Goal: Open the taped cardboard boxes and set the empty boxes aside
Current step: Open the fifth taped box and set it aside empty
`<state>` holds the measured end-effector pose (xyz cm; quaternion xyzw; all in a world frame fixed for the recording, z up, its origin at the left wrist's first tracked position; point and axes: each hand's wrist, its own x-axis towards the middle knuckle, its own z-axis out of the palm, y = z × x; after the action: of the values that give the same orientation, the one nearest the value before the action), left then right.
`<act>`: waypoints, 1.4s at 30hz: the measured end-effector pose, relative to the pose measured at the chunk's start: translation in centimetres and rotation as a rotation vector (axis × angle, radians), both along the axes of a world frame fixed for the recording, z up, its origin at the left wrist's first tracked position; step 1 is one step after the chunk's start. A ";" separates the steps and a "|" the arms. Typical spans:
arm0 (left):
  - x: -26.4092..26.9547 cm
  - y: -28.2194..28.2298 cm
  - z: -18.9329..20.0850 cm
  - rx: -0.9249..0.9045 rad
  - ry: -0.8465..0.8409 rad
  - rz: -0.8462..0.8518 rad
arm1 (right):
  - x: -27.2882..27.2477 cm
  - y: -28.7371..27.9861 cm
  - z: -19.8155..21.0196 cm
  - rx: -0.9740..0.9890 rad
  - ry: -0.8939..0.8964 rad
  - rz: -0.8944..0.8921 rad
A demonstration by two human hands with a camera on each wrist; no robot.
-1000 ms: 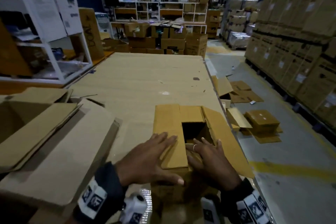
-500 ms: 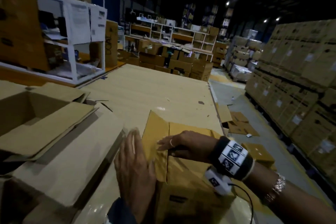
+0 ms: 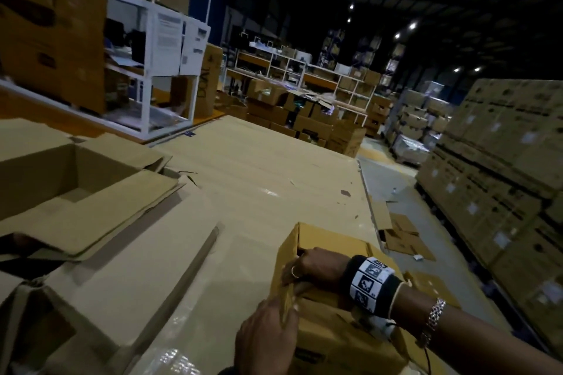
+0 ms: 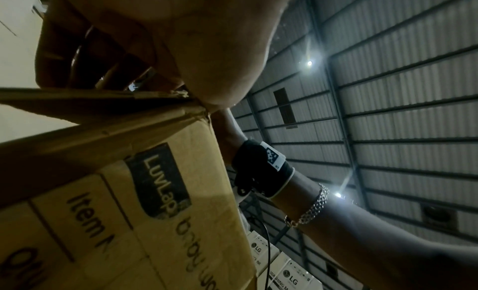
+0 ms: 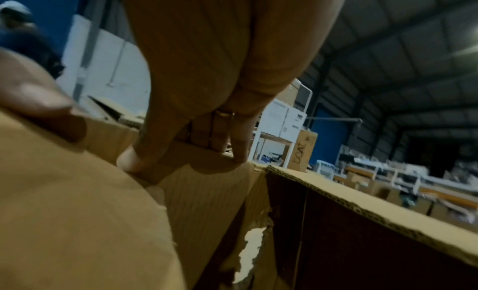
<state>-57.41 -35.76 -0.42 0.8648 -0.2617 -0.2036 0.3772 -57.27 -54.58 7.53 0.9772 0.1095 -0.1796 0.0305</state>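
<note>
A small brown cardboard box (image 3: 335, 341) printed "LuvLap" (image 4: 129, 192) stands at the table's near right edge. My right hand (image 3: 313, 265) reaches across its top from the right. Its fingers (image 5: 227, 143) curl over the edge of a top flap at the box's far left corner, and the thumb presses the cardboard beside them. My left hand (image 3: 268, 335) is at the near left corner, where its fingers (image 4: 108, 55) curl round a flap edge. The top flaps lie mostly folded down and only a dark slit of the inside shows.
Larger open boxes (image 3: 76, 186) and flattened cardboard fill the table's left side. The cardboard-covered table (image 3: 259, 176) runs ahead. A white rack (image 3: 146, 76) stands far left. Loose cardboard (image 3: 402, 237) lies on the floor at right, before stacked cartons (image 3: 502, 161).
The box's flaps stood open a second ago and now lie folded down. My right hand crossed over the top to the left edge. My left hand went from flat to gripping a flap.
</note>
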 end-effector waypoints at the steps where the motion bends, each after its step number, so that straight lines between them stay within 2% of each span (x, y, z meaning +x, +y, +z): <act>1: 0.3 -0.2 -0.1 -0.009 0.021 -0.013 | 0.0 0.0 0.1 0.016 0.001 -0.009; 5: 2.1 -0.9 0.1 -0.057 0.092 -0.096 | 0.3 -0.5 0.8 0.064 0.050 -0.101; 11: 3.7 -2.1 0.5 -0.065 -0.040 -0.112 | 2.5 -2.9 0.9 0.023 0.054 -0.377; 21: 4.1 -2.2 -1.3 -0.108 -0.015 -0.019 | 4.1 -1.8 0.5 -0.076 0.022 -0.445; 26: 4.2 -1.8 -0.8 -0.114 -0.087 -0.068 | 1.2 -2.2 0.3 -0.072 -0.097 -0.458; 29: 4.1 -1.7 -0.7 -0.161 -0.100 -0.111 | -2.4 -1.5 2.0 -0.053 -0.122 -0.575; 33: 4.2 -2.0 0.1 -0.206 -0.275 -0.216 | -8.9 -1.4 3.1 0.165 -0.040 -0.756; 35: 4.2 -2.3 0.7 -0.242 -0.355 -0.284 | -11.3 -0.5 2.9 0.244 0.060 -0.820; 37: 4.2 -2.8 1.3 -0.255 -0.389 -0.356 | -13.0 0.4 2.6 0.269 0.070 -0.854; 42: 3.6 -3.2 2.6 -0.243 -0.348 -0.471 | -15.5 0.6 1.7 0.260 -0.202 -0.888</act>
<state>-53.76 -38.92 2.22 0.7510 -0.5375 -0.1017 0.3697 -72.74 -54.01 9.25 0.9377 -0.3009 -0.0641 -0.1612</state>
